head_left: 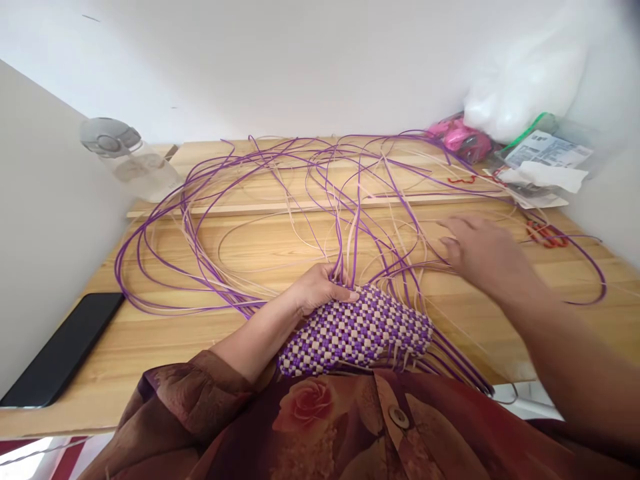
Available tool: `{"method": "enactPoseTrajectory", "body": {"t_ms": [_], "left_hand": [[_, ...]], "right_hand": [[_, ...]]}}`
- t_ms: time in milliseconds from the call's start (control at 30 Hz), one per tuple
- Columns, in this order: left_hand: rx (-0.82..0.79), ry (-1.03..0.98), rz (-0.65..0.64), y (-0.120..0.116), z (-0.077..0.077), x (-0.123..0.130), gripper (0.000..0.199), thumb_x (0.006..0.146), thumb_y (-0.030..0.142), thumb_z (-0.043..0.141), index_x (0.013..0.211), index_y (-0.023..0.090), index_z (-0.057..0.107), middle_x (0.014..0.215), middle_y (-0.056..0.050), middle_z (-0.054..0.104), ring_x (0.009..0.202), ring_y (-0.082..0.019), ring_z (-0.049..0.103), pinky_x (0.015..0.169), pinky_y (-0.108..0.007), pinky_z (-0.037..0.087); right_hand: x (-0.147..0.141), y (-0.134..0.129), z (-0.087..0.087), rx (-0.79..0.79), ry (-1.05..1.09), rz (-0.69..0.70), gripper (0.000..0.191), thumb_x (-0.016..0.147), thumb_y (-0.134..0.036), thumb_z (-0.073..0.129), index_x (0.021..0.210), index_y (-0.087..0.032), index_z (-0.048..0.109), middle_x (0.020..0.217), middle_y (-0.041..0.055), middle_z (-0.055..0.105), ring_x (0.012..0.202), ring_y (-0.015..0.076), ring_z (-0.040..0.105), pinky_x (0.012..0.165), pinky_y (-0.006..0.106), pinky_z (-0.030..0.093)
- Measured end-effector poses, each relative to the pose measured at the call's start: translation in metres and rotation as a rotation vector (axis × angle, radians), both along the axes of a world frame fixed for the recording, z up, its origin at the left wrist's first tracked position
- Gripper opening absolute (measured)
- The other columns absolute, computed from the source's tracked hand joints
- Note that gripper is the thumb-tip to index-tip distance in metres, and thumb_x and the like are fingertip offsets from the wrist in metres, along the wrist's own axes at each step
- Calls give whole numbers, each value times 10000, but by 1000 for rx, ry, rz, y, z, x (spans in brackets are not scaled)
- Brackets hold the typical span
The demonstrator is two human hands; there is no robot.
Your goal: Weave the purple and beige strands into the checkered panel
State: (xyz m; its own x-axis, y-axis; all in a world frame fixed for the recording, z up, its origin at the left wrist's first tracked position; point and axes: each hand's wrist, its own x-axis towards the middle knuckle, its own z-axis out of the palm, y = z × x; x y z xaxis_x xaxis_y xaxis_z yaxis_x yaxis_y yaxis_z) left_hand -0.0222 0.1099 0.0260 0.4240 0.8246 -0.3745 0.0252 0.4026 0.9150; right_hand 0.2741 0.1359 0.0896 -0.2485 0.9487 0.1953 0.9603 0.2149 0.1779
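Observation:
A woven piece (350, 330) in a purple and cream check lies at the table's front edge, against the shirt. My left hand (320, 288) grips its upper edge, thumb on top, with upright strands rising beside the fingers. Long purple and cream strands (193, 260) loop from the weave over the table on both sides. To the right, my right hand (473, 250) is raised above the table and blurred, its fingers bent near some strands; whether it holds one is too smeared to tell.
A black phone (63, 350) lies at the left. A clear bottle with a grey lid (110, 137) stands behind it. Orange-handled scissors (547, 235), packets (547, 150), a pink bundle (460, 139) and a white bag (525, 87) are on the right.

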Motion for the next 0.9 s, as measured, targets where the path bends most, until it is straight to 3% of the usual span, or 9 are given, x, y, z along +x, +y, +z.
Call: {"method": "enactPoseTrajectory", "body": {"t_ms": [67,133,233,333,467,567,700,800,900], "left_hand": [[-2,-6,0,0,1,0,369,450,256,864,681,139,601,638,32,584,593,-99,514,653,-257,382],[7,-26,3,0,2,0,370,442,245,869,671,135,601,636,33,581,594,-96,509,660,-257,385],[16,-76,-15,1,2,0,364,432,227,873,670,126,617,663,25,599,625,-101,524,702,-264,400],[-11,-74,-59,3,0,-2,373,439,245,876,706,127,644,682,16,616,634,-108,539,704,-267,407],[-31,-17,-124,5,2,-6,354,503,319,861,732,133,665,679,7,624,612,-108,537,655,-256,400],[-7,9,-170,6,7,-10,320,561,354,831,740,134,683,692,-2,633,615,-106,533,648,-250,393],[5,21,-170,5,16,-11,264,594,341,802,726,138,697,692,-3,644,636,-113,548,678,-252,400],[17,31,-174,3,21,-11,234,609,317,788,736,139,704,694,-2,651,643,-114,552,687,-251,404],[50,72,-209,3,26,-11,223,647,319,763,774,141,718,714,-5,663,643,-114,553,668,-247,407]], "right_hand": [[-44,-16,-8,56,204,266,380,915,-194,441,1277,-142,545,1301,143,557,1191,252,510,970,400,420],[-82,-27,-19,36,392,509,364,907,-161,448,1247,-177,576,1283,106,565,1174,215,516,1004,371,422],[-108,-29,-31,-30,420,635,310,910,-146,449,1143,-200,645,1142,86,624,1047,204,558,934,354,462],[-100,-22,-33,31,378,631,245,905,-161,478,1017,-198,692,1042,87,653,1001,213,564,916,370,465],[-80,-15,-22,168,507,568,212,904,-203,510,1005,-195,696,1149,90,652,1143,234,545,1013,393,416],[-78,-21,-14,5,610,450,267,940,-251,456,1098,-200,666,1095,65,690,1018,192,630,902,323,478],[-90,-38,-8,-261,233,432,312,904,-160,433,1116,-150,661,945,103,720,867,230,645,782,344,459],[-97,-46,-2,-276,82,429,325,858,-103,435,1095,-140,655,840,110,707,824,244,622,739,347,416],[-96,-47,6,-295,151,381,317,896,-173,404,1120,-146,627,863,112,706,804,235,633,704,332,409]]}}
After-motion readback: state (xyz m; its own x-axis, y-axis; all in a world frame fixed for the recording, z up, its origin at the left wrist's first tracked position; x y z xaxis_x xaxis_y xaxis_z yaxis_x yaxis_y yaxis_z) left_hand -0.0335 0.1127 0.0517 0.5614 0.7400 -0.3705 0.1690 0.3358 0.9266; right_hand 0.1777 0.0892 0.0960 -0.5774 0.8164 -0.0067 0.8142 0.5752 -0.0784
